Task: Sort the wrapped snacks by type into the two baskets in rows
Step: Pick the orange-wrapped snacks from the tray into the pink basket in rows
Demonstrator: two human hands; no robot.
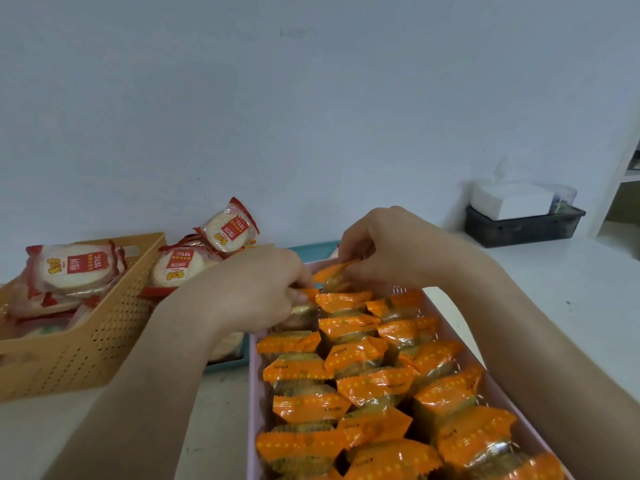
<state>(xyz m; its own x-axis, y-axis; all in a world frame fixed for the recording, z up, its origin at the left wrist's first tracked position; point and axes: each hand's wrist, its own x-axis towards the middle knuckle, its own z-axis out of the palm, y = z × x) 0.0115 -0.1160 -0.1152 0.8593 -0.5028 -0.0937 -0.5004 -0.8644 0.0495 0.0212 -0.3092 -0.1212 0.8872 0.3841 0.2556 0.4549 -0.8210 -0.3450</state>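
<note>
Both hands are working at the far end of the pink basket (252, 393), which is sitting on the white surface (554, 289) and is carrying orange snacks (374, 386) packed in three rows running away from the camera. The right hand (391, 244) is reaching in from the right, its fingers (356, 263) curling narrow and pinching the lifted snack (337, 271) by its wrapper, just above the far end of the middle row and tilted. The left hand (256, 289) is coming in from the left, its fingers curled, and its thumb is pressing the wrapper edge of the end snack (309, 292) at the far end of the left row; the rest of that grip is hidden behind the hand.

To the left, the orange basket (104, 341) is holding red-and-white crackers (74, 268). More loose crackers (228, 230) are lying piled between the two baskets, against the wall (311, 98), on a teal tray (223, 367) that is showing beside the pink basket. Far right, a tissue box (509, 200) is resting on a dark bin (523, 228).
</note>
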